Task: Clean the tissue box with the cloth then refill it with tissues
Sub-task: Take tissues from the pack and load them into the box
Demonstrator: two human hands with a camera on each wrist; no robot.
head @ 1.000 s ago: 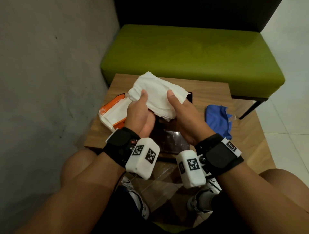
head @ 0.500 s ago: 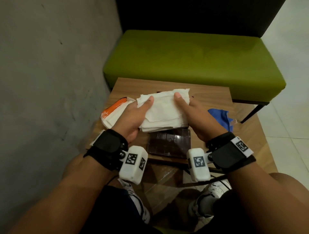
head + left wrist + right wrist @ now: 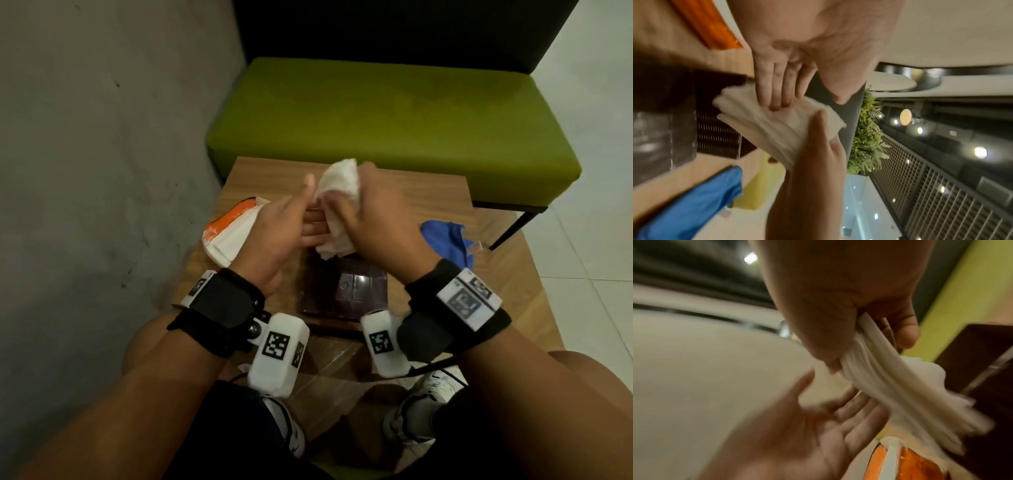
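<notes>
A white stack of tissues [image 3: 337,178] stands on edge above the table, and my right hand [image 3: 356,209] grips it between thumb and fingers; the right wrist view shows the stack [image 3: 885,378] squeezed in that hand. My left hand [image 3: 310,209] is open with the thumb up, its straight fingers [image 3: 774,91] lying against the side of the tissues [image 3: 777,126]. Below the hands lies the dark brown tissue box [image 3: 346,294] on the wooden table [image 3: 428,192]. The blue cloth [image 3: 448,240] lies crumpled to the right of the box.
An orange and white tissue pack [image 3: 229,233] lies open at the table's left edge. A green bench [image 3: 394,120] runs behind the table and a grey wall [image 3: 102,171] stands close on the left. My knees and shoes are under the table's near edge.
Both hands held the stack flat by its ends over the box. Now my right hand has turned it on edge and lifted it farther away; my left hand has released its hold and opened.
</notes>
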